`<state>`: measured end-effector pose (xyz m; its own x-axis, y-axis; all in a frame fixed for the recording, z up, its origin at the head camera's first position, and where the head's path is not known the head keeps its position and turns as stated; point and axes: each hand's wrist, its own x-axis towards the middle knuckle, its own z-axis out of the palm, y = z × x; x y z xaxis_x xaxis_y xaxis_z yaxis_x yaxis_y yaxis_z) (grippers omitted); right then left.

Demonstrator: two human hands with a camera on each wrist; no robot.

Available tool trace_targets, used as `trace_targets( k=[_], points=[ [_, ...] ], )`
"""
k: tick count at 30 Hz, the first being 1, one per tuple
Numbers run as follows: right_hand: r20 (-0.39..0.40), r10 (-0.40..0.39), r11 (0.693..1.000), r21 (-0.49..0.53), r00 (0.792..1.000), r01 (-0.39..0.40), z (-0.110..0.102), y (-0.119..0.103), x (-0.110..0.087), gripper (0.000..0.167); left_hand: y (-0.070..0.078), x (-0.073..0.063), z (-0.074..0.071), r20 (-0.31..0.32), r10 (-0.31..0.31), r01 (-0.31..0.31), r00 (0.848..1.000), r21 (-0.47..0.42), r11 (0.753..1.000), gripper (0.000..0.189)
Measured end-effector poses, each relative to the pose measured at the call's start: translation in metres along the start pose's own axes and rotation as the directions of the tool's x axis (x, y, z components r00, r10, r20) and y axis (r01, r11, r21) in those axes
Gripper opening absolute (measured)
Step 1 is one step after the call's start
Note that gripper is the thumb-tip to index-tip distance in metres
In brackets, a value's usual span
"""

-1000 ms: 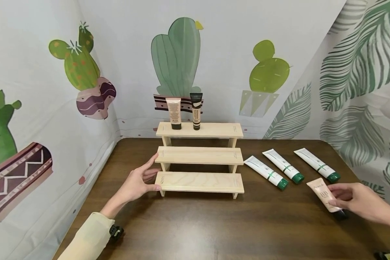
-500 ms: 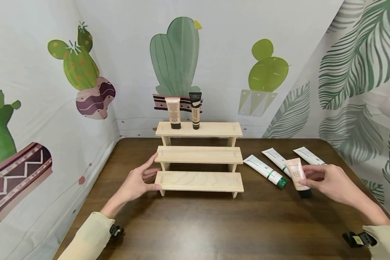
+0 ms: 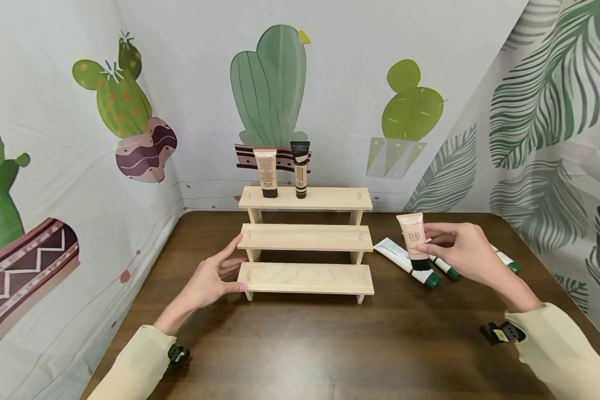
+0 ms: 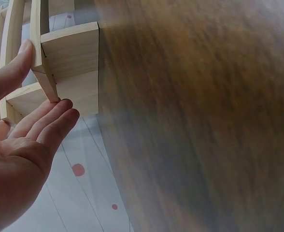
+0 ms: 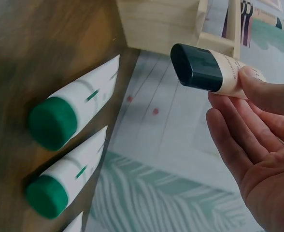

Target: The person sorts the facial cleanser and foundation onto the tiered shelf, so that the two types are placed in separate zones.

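A three-tier wooden display stand [image 3: 306, 278] stands on the table. My left hand [image 3: 207, 283] touches its left end, thumb at the lowest board and index fingertip at the middle one; in the left wrist view the fingers lie fairly straight against the wood. My right hand [image 3: 462, 250] pinches a beige BB cream tube [image 3: 414, 236] between thumb and fingers, its black cap downward, raised in front of the white tubes. On the top tier stand another beige tube [image 3: 266, 173] with a black cap and a slim black-and-beige tube [image 3: 301, 169].
White tubes with green caps lie on the brown table [image 3: 300, 350] right of the stand: one nearest it [image 3: 392, 255], one partly behind the right hand [image 5: 84, 166], and one farther right [image 3: 507, 260]. A cactus-and-leaf printed cloth [image 3: 345, 100] hangs behind the table.
My right hand has carried the beige BB cream tube left and up from the table's right side, turning it more upright. The left hand stays at the stand.
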<state>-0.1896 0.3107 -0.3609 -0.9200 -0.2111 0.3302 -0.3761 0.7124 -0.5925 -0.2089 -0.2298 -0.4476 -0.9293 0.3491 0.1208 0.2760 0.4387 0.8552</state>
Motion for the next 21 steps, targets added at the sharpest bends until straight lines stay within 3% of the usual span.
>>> trace_targets(
  k=[21],
  points=[
    [-0.166,-0.031,0.982,0.179,0.986,0.061,0.032,-0.049,0.078,0.038,0.001,0.000,0.000,0.000,-0.003,0.003,1.000,-0.012,1.000,0.118]
  ],
)
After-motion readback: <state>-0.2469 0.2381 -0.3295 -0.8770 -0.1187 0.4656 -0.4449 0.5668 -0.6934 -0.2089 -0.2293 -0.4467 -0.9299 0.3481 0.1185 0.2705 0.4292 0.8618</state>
